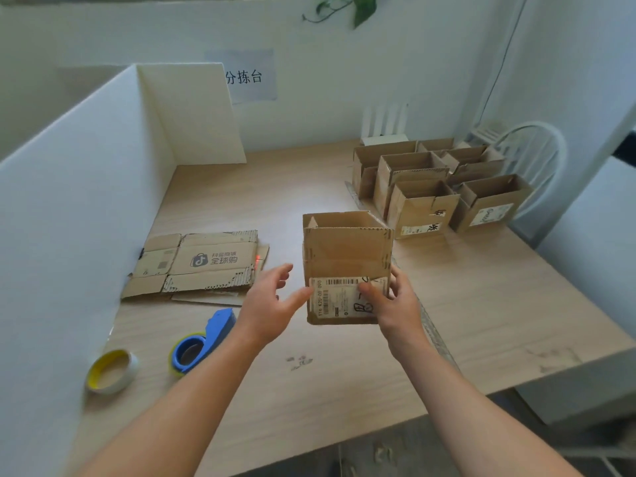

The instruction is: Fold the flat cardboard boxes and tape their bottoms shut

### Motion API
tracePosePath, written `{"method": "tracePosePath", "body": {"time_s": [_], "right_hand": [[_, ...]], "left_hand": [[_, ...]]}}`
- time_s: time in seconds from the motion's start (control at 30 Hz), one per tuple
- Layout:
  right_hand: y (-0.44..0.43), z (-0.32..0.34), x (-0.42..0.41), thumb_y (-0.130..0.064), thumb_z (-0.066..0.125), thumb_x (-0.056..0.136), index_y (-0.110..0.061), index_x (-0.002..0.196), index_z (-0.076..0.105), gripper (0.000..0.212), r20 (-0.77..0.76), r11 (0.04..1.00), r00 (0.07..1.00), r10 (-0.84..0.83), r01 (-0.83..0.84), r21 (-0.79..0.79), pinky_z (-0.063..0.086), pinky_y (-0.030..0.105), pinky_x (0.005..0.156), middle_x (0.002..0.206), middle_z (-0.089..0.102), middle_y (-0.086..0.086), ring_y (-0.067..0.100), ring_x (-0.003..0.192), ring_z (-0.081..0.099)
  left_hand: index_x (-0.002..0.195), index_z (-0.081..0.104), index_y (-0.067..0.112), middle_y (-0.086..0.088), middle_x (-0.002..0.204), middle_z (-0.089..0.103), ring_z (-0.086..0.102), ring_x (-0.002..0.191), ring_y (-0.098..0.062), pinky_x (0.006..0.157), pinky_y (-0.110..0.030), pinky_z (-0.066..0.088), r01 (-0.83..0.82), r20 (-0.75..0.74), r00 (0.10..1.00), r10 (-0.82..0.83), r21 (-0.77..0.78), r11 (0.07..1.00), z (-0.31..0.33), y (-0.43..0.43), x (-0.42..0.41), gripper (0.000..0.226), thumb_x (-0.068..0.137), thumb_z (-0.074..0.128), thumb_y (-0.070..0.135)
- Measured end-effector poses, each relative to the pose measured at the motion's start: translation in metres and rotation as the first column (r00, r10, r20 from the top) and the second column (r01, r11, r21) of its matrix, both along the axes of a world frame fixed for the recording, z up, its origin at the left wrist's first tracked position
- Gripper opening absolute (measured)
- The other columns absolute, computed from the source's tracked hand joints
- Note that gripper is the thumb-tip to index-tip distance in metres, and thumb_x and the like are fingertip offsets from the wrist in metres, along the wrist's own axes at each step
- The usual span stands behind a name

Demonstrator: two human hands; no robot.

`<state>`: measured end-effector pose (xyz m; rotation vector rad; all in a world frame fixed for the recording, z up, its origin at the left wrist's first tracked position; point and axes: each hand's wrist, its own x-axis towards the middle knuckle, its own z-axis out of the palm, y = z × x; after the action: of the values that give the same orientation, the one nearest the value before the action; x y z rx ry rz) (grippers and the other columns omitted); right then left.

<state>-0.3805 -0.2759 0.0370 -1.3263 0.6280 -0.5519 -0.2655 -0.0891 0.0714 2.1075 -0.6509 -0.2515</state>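
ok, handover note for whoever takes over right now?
Right hand grips the held box, upright and open-topped, at its lower right corner. Left hand is open at its left edge.
Tape dispenser and tape roll lie near left, with the flat boxes behind them.
Done: folded boxes stand far right.
Left: the flat boxes. The held box's bottom is hidden, so check its tape.

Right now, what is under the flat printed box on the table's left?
More flat cardboard sticks out beneath the flat printed box at its near and right edges. How many sheets is hidden.
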Motion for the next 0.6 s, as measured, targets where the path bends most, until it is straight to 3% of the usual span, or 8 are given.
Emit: {"method": "tracePosePath", "body": {"time_s": [0.1,0.27,0.43,0.5,0.6], "right_hand": [[-0.010,0.001,-0.014,-0.018,0.077,0.086,-0.038,0.125,0.051,0.051,-0.016,0.998,0.998,-0.066,0.066,0.014,0.060,0.046,0.083,0.116,0.069,-0.007,0.019,0.104,0.069],[-0.039,0.003,-0.036,-0.016,0.078,0.085,-0.033,0.128,0.052,0.053,-0.055,0.987,0.986,-0.158,0.159,0.012,0.060,0.050,0.084,0.116,0.067,-0.004,0.024,0.105,0.068],[-0.077,0.002,-0.057,-0.016,0.076,0.086,-0.030,0.127,0.052,0.050,-0.081,0.971,0.968,-0.238,0.238,-0.013,0.062,0.040,0.077,0.117,0.064,-0.003,0.021,0.101,0.067],[-0.096,0.000,-0.064,-0.017,0.075,0.087,-0.031,0.125,0.051,0.047,-0.087,0.965,0.962,-0.261,0.260,-0.015,0.061,0.034,0.071,0.116,0.063,-0.004,0.020,0.099,0.066],[-0.132,-0.005,-0.072,-0.020,0.075,0.088,-0.035,0.124,0.049,0.047,-0.113,0.960,0.953,-0.281,0.278,-0.043,0.059,0.035,0.074,0.118,0.062,-0.006,0.019,0.102,0.065]], "left_hand": [[0.139,0.051,0.018,0.002,0.135,0.052,0.049,0.122,-0.012,0.102,-0.028,0.040,0.103,0.194,0.970,-0.148,0.226,0.969,0.003,0.004,0.004,0.053,0.092,0.065,0.037],[0.141,0.045,0.023,0.004,0.139,0.046,0.045,0.125,-0.021,0.101,-0.034,0.039,0.101,0.433,0.786,-0.442,0.615,0.782,0.013,-0.019,0.007,0.050,0.096,0.051,0.043],[0.131,0.049,0.020,0.001,0.130,0.050,0.048,0.117,-0.024,0.099,-0.034,0.035,0.070,0.463,0.653,-0.599,0.751,0.657,0.014,-0.070,0.007,0.040,0.096,0.047,0.040],[0.129,0.050,0.020,0.000,0.127,0.051,0.049,0.115,-0.025,0.099,-0.033,0.035,0.088,0.450,0.629,-0.633,0.768,0.634,0.013,-0.095,0.006,0.038,0.096,0.047,0.039],[0.130,0.049,0.020,0.000,0.127,0.051,0.048,0.115,-0.025,0.099,-0.033,0.035,0.120,0.432,0.602,-0.672,0.782,0.611,0.009,-0.139,0.004,0.039,0.096,0.046,0.040]]}}
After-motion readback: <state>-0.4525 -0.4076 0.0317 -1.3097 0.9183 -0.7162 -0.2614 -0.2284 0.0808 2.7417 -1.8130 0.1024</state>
